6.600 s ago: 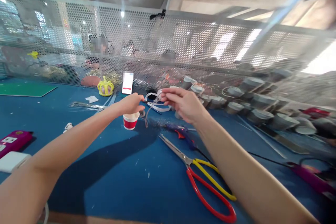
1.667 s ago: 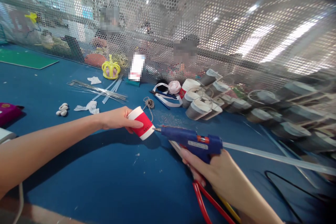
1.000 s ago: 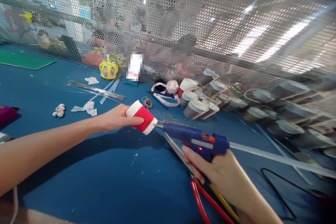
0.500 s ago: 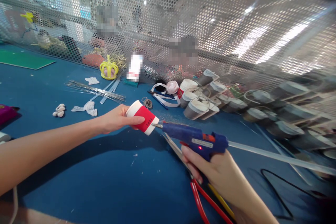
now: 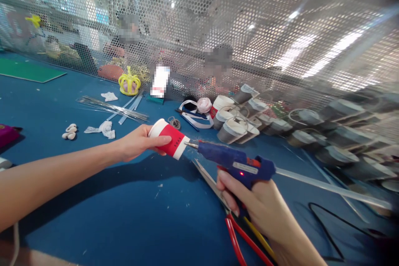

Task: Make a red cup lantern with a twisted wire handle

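A small white paper cup (image 5: 157, 129) with a red band around it is tilted over the table, my left hand (image 5: 140, 143) closed on its side. My right hand (image 5: 246, 195) grips a blue glue gun (image 5: 230, 162) whose red light is lit. The gun's metal nozzle points left and its tip is at the cup's lower right end; whether it touches cannot be made out. A clear glue stick (image 5: 330, 187) runs out of the gun's back. Under my right hand lie red-handled scissors (image 5: 235, 237), partly hidden, beside a yellow handle (image 5: 260, 237).
Several grey cups (image 5: 232, 129) stand at the right on the blue table (image 5: 124, 216). Thin wires (image 5: 112, 106), white scraps (image 5: 107, 129) and a yellow crown (image 5: 129, 83) lie at the back left. Behind them rises a perforated metal screen (image 5: 187, 16). A black cable (image 5: 324, 224) curves at right.
The glue gun has shifted slightly to the right and down, its nozzle still at the cup's end. The cup has barely moved in my left hand.
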Available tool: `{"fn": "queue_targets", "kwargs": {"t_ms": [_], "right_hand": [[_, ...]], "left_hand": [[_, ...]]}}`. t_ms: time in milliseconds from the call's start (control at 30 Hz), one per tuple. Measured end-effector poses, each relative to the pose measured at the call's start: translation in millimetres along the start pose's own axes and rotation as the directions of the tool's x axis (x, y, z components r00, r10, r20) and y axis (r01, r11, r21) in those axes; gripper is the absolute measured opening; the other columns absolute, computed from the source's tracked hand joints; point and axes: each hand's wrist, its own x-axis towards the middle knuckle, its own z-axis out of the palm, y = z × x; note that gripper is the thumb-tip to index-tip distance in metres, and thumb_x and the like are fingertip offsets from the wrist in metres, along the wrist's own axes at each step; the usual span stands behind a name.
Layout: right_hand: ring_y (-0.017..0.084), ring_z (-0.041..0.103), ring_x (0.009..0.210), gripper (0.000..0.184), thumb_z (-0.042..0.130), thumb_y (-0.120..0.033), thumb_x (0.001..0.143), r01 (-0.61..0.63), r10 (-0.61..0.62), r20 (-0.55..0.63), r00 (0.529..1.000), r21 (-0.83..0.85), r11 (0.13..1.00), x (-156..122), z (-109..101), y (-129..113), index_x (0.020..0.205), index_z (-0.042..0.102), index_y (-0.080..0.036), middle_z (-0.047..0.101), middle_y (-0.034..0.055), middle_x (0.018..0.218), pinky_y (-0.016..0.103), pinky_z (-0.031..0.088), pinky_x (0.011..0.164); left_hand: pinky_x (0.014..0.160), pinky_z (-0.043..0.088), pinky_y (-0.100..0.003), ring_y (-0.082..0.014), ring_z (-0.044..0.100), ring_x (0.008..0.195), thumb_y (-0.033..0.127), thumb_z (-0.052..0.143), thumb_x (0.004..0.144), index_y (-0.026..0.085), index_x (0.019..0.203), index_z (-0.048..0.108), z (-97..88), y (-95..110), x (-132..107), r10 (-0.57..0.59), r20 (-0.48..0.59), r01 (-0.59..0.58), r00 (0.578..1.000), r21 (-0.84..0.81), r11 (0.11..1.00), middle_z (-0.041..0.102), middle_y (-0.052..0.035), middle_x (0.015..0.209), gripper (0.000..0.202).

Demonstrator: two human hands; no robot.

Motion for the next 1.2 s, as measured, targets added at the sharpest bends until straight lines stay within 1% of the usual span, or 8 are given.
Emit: {"fn": "queue_targets", "kwargs": {"t_ms": [233, 367, 533, 700, 800, 933, 1067, 1200], "right_hand": [[0.008, 0.037, 0.032, 0.029, 0.051, -0.045, 0.074, -0.004, 0.008, 0.048, 0.999, -0.083, 0.997, -3, -1, -4, 0.059, 0.050, -0.020, 0.040, -0.0063, 0.034, 0.022, 0.035, 0.037], [0.009, 0.038, 0.033, 0.029, 0.052, -0.045, 0.073, -0.007, 0.009, 0.019, 1.000, -0.096, 0.995, -3, -1, -4, 0.060, 0.051, -0.020, 0.040, -0.0057, 0.034, 0.023, 0.036, 0.036], [0.008, 0.038, 0.033, 0.030, 0.053, -0.044, 0.073, 0.011, -0.013, -0.037, 0.999, -0.049, 0.999, -3, 0, -2, 0.058, 0.051, -0.018, 0.042, -0.0053, 0.035, 0.020, 0.033, 0.035], [0.007, 0.036, 0.032, 0.029, 0.054, -0.041, 0.074, 0.016, -0.016, -0.014, 1.000, -0.028, 0.999, -3, 1, 0, 0.059, 0.052, -0.017, 0.041, -0.0060, 0.034, 0.020, 0.033, 0.035], [0.007, 0.037, 0.033, 0.030, 0.054, -0.042, 0.074, 0.023, -0.023, -0.021, 1.000, -0.008, 1.000, -1, 1, 2, 0.059, 0.052, -0.016, 0.042, -0.0054, 0.034, 0.020, 0.031, 0.035], [0.006, 0.037, 0.033, 0.030, 0.054, -0.042, 0.075, 0.034, -0.033, -0.019, 0.999, 0.037, 0.999, -1, 3, 2, 0.061, 0.052, -0.015, 0.042, -0.0056, 0.034, 0.019, 0.030, 0.036], [0.005, 0.035, 0.032, 0.031, 0.053, -0.042, 0.076, 0.010, -0.010, 0.011, 1.000, 0.049, 0.999, -1, 3, 4, 0.061, 0.053, -0.015, 0.040, -0.0060, 0.034, 0.019, 0.030, 0.036], [0.007, 0.037, 0.032, 0.031, 0.054, -0.042, 0.076, 0.018, -0.018, -0.002, 1.000, 0.070, 0.997, 3, 0, 7, 0.061, 0.053, -0.015, 0.043, -0.0048, 0.034, 0.020, 0.030, 0.036]], "left_hand": [[0.064, 0.045, -0.027, -0.0146, 0.059, 0.070, 0.031, 0.070, 0.062, 0.012, 0.078, 0.065, 3.1, 3, -3, -0.027, -0.003, 0.027, 1.000, -0.039, 0.999, 0.067, -0.0059, 0.076, 0.026], [0.063, 0.045, -0.027, -0.0146, 0.059, 0.070, 0.031, 0.069, 0.064, 0.012, 0.079, 0.065, 2.6, 2, -3, -0.034, 0.004, 0.034, 0.999, -0.044, 0.998, 0.068, -0.0056, 0.076, 0.025], [0.063, 0.045, -0.026, -0.0140, 0.059, 0.068, 0.030, 0.069, 0.063, 0.012, 0.078, 0.065, 2.3, 2, -3, -0.040, -0.010, 0.039, 0.999, -0.063, 0.997, 0.068, -0.0056, 0.075, 0.024], [0.063, 0.046, -0.026, -0.0136, 0.059, 0.067, 0.031, 0.069, 0.063, 0.012, 0.079, 0.066, 3.6, 1, -3, -0.050, -0.012, 0.050, 0.999, -0.054, 0.997, 0.068, -0.0055, 0.075, 0.025], [0.063, 0.045, -0.026, -0.0133, 0.059, 0.066, 0.031, 0.069, 0.063, 0.012, 0.078, 0.066, 4.4, 1, -2, -0.040, -0.020, 0.039, 0.999, -0.042, 0.998, 0.068, -0.0058, 0.074, 0.025], [0.063, 0.045, -0.025, -0.0141, 0.059, 0.068, 0.031, 0.070, 0.062, 0.011, 0.077, 0.066, 4.8, 1, -3, -0.033, -0.017, 0.032, 0.999, -0.064, 0.997, 0.068, -0.0062, 0.073, 0.025], [0.061, 0.045, -0.024, -0.0131, 0.058, 0.066, 0.033, 0.070, 0.062, 0.011, 0.078, 0.066, 4.1, -1, -3, -0.013, -0.009, 0.013, 1.000, -0.050, 0.999, 0.067, -0.0056, 0.073, 0.028], [0.063, 0.044, -0.025, -0.0133, 0.057, 0.066, 0.032, 0.068, 0.064, 0.011, 0.078, 0.066, 3.0, -3, -2, 0.023, -0.029, -0.024, 0.999, -0.015, 1.000, 0.067, -0.0052, 0.072, 0.026]]}}
